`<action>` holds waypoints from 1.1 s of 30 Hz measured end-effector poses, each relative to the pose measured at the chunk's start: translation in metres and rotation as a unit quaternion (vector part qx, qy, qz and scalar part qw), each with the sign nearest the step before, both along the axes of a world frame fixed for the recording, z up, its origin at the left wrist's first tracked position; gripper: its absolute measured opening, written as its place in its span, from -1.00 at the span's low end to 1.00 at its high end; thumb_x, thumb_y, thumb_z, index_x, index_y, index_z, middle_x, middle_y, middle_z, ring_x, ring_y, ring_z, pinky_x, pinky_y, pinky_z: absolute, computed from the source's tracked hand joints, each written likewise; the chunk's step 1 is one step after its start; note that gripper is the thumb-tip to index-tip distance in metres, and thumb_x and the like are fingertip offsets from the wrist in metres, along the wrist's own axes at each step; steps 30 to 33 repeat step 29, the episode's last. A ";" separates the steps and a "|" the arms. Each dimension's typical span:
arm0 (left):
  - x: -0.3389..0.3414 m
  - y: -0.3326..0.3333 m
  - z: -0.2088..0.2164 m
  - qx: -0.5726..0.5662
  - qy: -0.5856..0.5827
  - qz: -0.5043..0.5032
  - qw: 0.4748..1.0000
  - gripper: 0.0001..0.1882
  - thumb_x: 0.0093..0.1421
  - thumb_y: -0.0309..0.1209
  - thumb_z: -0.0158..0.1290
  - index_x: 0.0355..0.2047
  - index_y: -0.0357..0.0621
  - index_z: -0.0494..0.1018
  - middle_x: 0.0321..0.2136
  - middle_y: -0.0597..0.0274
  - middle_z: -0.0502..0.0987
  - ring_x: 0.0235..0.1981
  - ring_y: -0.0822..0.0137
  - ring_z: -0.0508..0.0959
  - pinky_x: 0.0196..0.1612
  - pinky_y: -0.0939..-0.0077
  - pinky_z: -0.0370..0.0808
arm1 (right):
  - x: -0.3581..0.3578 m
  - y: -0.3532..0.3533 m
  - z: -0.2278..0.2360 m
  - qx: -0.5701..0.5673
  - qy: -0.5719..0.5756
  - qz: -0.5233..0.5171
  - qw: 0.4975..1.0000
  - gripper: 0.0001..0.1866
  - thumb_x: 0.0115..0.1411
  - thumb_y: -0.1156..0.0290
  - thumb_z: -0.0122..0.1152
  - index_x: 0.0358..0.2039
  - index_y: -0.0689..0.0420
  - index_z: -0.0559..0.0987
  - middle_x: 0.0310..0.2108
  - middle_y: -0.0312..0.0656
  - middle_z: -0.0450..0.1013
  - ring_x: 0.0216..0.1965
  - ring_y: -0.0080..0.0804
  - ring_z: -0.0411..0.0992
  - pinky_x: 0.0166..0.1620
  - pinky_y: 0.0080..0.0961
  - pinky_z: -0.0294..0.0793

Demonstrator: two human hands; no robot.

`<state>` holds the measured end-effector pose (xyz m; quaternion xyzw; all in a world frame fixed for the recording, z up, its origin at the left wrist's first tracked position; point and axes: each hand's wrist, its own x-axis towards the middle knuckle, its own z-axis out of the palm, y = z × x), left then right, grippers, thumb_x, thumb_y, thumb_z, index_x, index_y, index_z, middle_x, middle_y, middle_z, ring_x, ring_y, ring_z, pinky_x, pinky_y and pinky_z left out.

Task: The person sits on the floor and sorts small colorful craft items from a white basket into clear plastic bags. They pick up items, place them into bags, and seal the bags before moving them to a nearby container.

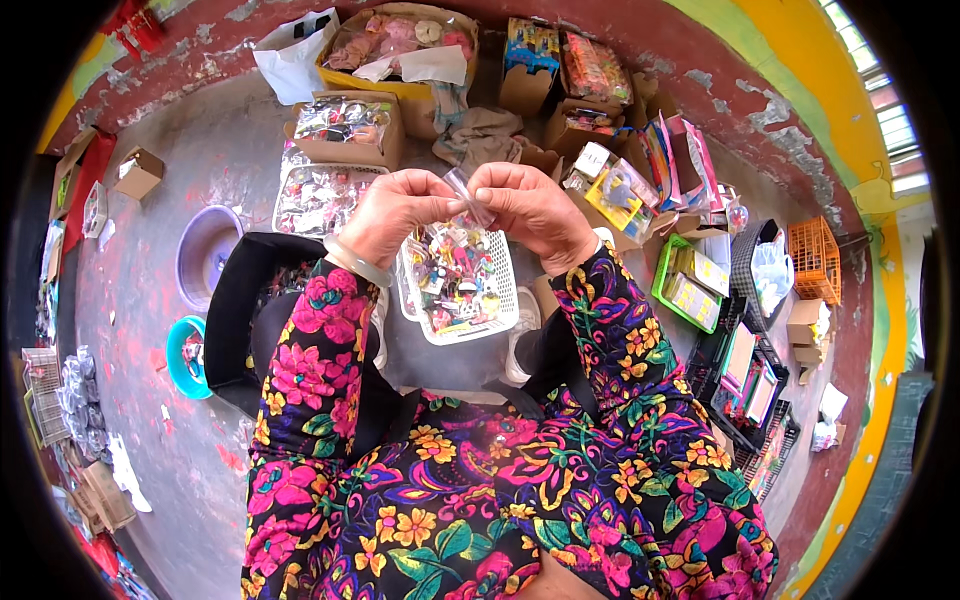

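Both hands meet in front of me over a white plastic basket. A small clear plastic bag is stretched between them. My left hand is closed, its thumb and fingers pinching the left side of the bag. From the other side, my right hand pinches the bag too, with its fingers curled. Whether anything lies inside the bag is too small to tell. Below the hands, the basket is heaped with small, brightly coloured trinkets, partly covered by my fingers at its far edge.
Beyond my left hand stand another white basket and a cardboard box of packed goods. A black container, a purple basin and a teal basin are at left. To the right are a green tray and an orange crate.
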<state>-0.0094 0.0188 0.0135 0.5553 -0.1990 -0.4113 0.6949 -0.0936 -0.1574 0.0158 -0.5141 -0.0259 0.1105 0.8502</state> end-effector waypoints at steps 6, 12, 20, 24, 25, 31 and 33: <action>0.004 -0.001 -0.005 0.018 -0.041 0.024 0.999 -0.88 -0.01 -0.52 0.12 -0.44 -0.27 0.45 -0.51 0.35 0.46 -0.43 0.58 0.39 -0.32 0.73 0.34 | 0.003 0.001 0.000 -0.022 0.030 -0.044 0.998 -0.86 0.08 0.41 0.12 -0.40 0.22 0.47 -0.55 -0.34 0.38 -0.52 -0.64 0.30 -0.42 -0.73 0.27; -0.003 -0.009 -0.008 0.071 -0.286 0.238 0.926 -0.79 0.01 -0.45 0.14 -0.34 -0.24 0.43 -0.51 0.40 0.43 -0.47 0.64 0.37 -0.41 0.79 0.33 | 0.004 0.000 0.005 -0.243 0.001 -0.157 0.957 -0.91 0.00 0.50 0.12 -0.48 0.26 0.51 -0.58 -0.33 0.42 -0.56 -0.68 0.32 -0.47 -0.72 0.31; -0.005 -0.011 -0.012 0.009 -0.038 0.102 0.994 -0.83 0.12 -0.44 0.01 -0.29 -0.28 0.40 -0.44 0.26 0.50 -0.43 0.49 0.51 -0.35 0.70 0.45 | 0.007 0.015 -0.005 -0.397 -0.131 -0.210 0.884 -0.90 -0.03 0.52 0.10 -0.51 0.30 0.50 -0.61 -0.27 0.43 -0.56 -0.69 0.32 -0.49 -0.69 0.31; -0.002 -0.008 -0.019 -0.050 0.060 0.088 0.993 -0.82 0.13 -0.50 -0.02 -0.26 -0.34 0.38 -0.39 0.13 0.51 -0.37 0.35 0.54 -0.24 0.55 0.50 | 0.008 0.014 -0.006 -0.384 -0.142 -0.192 0.892 -0.90 -0.03 0.52 0.09 -0.51 0.30 0.50 -0.60 -0.25 0.43 -0.56 -0.66 0.33 -0.48 -0.69 0.32; -0.001 -0.008 -0.018 -0.055 0.071 0.084 0.992 -0.81 0.12 -0.51 -0.02 -0.25 -0.36 0.38 -0.38 0.11 0.51 -0.36 0.33 0.54 -0.23 0.53 0.50 | 0.008 0.013 -0.005 -0.386 -0.145 -0.190 0.891 -0.90 -0.03 0.52 0.09 -0.51 0.29 0.50 -0.60 -0.25 0.43 -0.56 -0.65 0.33 -0.48 -0.68 0.32; -0.001 -0.007 -0.018 -0.044 0.104 0.077 0.991 -0.79 0.13 -0.52 -0.03 -0.22 -0.36 0.38 -0.36 0.09 0.51 -0.34 0.30 0.55 -0.23 0.52 0.51 | 0.006 0.010 -0.008 -0.430 -0.133 -0.154 0.880 -0.90 0.05 0.52 0.08 -0.44 0.29 0.52 -0.49 -0.27 0.43 -0.45 -0.65 0.36 -0.35 -0.70 0.39; -0.001 -0.007 -0.018 -0.044 0.104 0.077 0.991 -0.79 0.13 -0.52 -0.03 -0.22 -0.36 0.38 -0.36 0.09 0.51 -0.34 0.30 0.55 -0.23 0.52 0.51 | 0.006 0.010 -0.008 -0.430 -0.133 -0.154 0.880 -0.90 0.05 0.52 0.08 -0.44 0.29 0.52 -0.49 -0.27 0.43 -0.45 -0.65 0.36 -0.35 -0.70 0.39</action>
